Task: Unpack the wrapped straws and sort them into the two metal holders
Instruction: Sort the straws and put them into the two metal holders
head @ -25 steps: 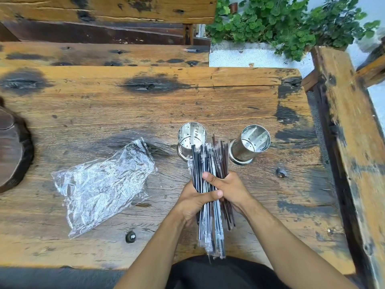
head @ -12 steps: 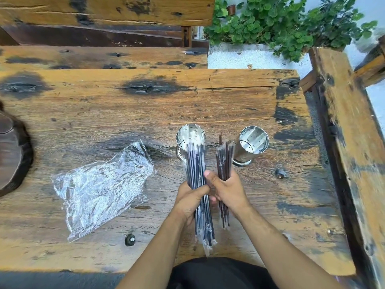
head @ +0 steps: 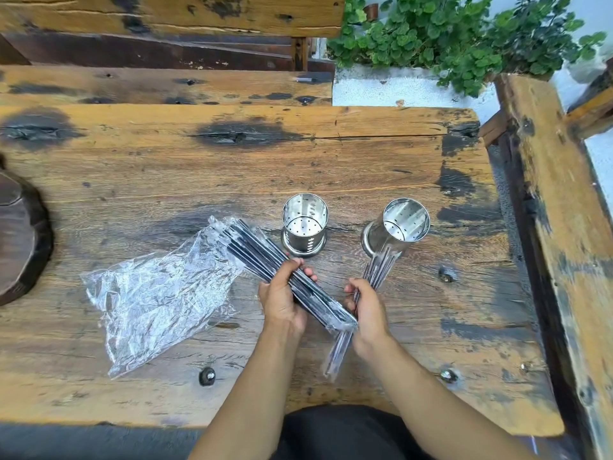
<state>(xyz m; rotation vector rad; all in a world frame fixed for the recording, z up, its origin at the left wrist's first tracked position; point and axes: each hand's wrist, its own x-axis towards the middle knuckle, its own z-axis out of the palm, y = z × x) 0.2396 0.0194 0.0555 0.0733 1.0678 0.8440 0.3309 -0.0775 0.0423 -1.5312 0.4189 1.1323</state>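
Observation:
Two perforated metal holders stand on the wooden table: the left holder (head: 304,227) and the right holder (head: 400,227), both without straws inside. My left hand (head: 282,300) grips a bundle of black wrapped straws (head: 262,257), tilted so its far end points up-left over the plastic. My right hand (head: 366,310) holds a smaller bundle of dark brown straws (head: 378,270), blurred, with its far tips just below the right holder's base.
A crumpled clear plastic bag (head: 156,300) lies left of my hands. A dark round wooden slab (head: 20,240) sits at the table's left edge. A wooden beam (head: 560,227) runs along the right side, and green plants (head: 447,38) grow behind it.
The single bundle has been split. My left hand has swung the black straws down and left toward the plastic bag, and my right hand has carried the brown straws right, toward the right holder.

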